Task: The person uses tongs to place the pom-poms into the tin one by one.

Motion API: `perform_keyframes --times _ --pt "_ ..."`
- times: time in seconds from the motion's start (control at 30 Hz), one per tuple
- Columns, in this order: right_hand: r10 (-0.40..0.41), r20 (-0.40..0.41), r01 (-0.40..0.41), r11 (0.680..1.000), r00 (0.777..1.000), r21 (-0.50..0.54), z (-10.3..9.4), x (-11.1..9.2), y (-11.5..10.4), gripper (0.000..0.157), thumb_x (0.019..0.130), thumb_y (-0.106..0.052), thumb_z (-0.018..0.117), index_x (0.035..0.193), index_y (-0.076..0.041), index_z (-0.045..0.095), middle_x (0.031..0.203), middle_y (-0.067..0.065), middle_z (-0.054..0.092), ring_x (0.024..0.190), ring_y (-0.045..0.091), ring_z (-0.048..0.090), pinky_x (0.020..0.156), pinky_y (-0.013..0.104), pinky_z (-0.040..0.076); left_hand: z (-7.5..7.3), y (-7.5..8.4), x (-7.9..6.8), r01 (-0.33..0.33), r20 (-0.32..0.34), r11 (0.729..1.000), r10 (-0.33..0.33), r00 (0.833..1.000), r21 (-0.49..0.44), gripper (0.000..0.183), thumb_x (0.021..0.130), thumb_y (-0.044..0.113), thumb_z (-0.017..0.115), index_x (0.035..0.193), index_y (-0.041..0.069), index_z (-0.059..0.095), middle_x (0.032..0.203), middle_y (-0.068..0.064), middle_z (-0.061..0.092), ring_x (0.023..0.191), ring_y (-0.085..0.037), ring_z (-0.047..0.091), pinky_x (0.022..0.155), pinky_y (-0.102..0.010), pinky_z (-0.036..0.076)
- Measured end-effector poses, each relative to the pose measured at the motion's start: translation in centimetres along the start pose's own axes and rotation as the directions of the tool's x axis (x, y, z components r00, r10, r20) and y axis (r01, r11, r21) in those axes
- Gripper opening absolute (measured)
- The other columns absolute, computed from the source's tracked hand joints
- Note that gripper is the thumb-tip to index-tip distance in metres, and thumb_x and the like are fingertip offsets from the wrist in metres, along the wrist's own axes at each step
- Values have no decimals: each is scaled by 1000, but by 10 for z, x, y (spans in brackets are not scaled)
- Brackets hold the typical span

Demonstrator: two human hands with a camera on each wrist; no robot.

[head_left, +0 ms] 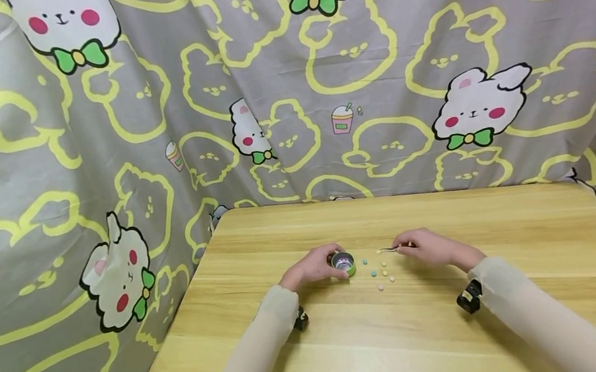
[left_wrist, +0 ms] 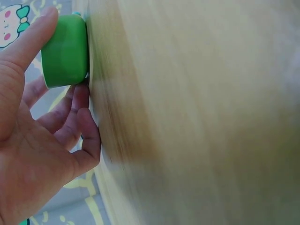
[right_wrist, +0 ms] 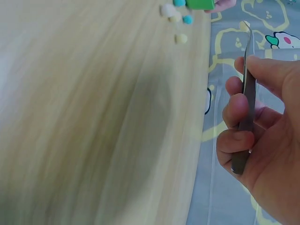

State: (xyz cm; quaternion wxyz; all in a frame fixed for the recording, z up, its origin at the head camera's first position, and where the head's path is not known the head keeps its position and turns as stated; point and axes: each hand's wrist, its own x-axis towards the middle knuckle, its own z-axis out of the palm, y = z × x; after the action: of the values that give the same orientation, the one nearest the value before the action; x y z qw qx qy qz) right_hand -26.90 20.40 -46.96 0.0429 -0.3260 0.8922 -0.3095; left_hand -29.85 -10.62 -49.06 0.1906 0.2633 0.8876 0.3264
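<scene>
On the table, my left hand holds a small round green tin, thumb on one side and fingers on the other. The tin is open at the top with a silvery inside; its smooth green wall fills the grip in the left wrist view. My right hand grips metal tweezers with a bent tip. A tiny pale yellow ball sits between the tweezer points, to the right of the tin. Between the hands lie several tiny balls: blue, yellow and pale pink.
The wooden table runs back to a grey curtain printed with yellow outlines and white cartoon animals. More curtain hangs along the left side. A black wrist camera is strapped to the right wrist.
</scene>
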Motion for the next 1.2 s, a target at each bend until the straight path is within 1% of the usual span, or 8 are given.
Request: perform_keyframes --times 0.2,0.4,0.5,0.6,0.7,0.83,1.0,1.2 --pt "-19 12 19 999 1000 29 8 13 -7 16 97 -13 54 105 -8 66 93 5 65 77 10 52 68 30 44 2 -2 -2 -8 0 1000 8 1000 -5 50 76 30 80 119 19 56 101 4 59 90 -10 55 79 -28 44" --pt "-37 26 35 999 999 41 17 27 -16 16 97 -13 53 105 -10 66 92 8 65 74 9 51 67 29 43 3 -3 -2 -21 2 1000 21 1000 13 52 76 31 80 120 17 56 100 4 59 88 -9 55 78 -26 45" --pt "-46 32 45 998 998 41 19 33 -20 16 97 -13 53 105 -9 67 92 6 65 74 10 51 67 29 43 2 -2 -1 -26 -1 1000 26 1000 15 52 76 32 80 119 17 56 100 3 59 88 -9 55 77 -26 45" --pt "-62 30 61 998 998 27 20 39 -23 17 96 -13 54 106 -8 67 90 3 65 74 10 52 67 30 43 1 -1 -1 -25 0 999 25 1000 23 51 76 32 80 119 18 56 101 3 60 88 -9 56 78 -26 44" --pt "-70 28 70 998 997 -6 21 44 -25 16 96 -14 54 105 -9 67 91 -2 64 78 8 54 70 31 45 0 1 0 -23 -1 999 23 1000 34 52 76 33 80 120 17 56 103 4 60 90 -8 55 80 -26 44" --pt "-66 31 67 997 997 -29 23 50 -27 16 96 -13 55 104 -9 67 94 -2 65 81 9 56 71 32 46 -1 1 0 -18 -1 999 18 1000 33 54 76 33 80 121 17 56 104 5 60 92 -8 55 81 -26 43" --pt "-78 40 80 996 996 -41 25 56 -29 15 95 -12 56 103 -8 68 95 0 66 80 10 57 71 33 46 -2 1 -1 -10 4 1000 9 1000 22 53 76 32 80 121 17 56 103 5 60 92 -10 56 80 -26 44" --pt "-72 44 74 996 996 -50 26 59 -32 14 94 -11 56 102 -7 67 93 1 65 79 11 57 71 33 46 -2 -1 1 -16 4 1000 15 1000 24 51 77 32 80 120 17 56 102 5 60 90 -9 55 79 -25 44"
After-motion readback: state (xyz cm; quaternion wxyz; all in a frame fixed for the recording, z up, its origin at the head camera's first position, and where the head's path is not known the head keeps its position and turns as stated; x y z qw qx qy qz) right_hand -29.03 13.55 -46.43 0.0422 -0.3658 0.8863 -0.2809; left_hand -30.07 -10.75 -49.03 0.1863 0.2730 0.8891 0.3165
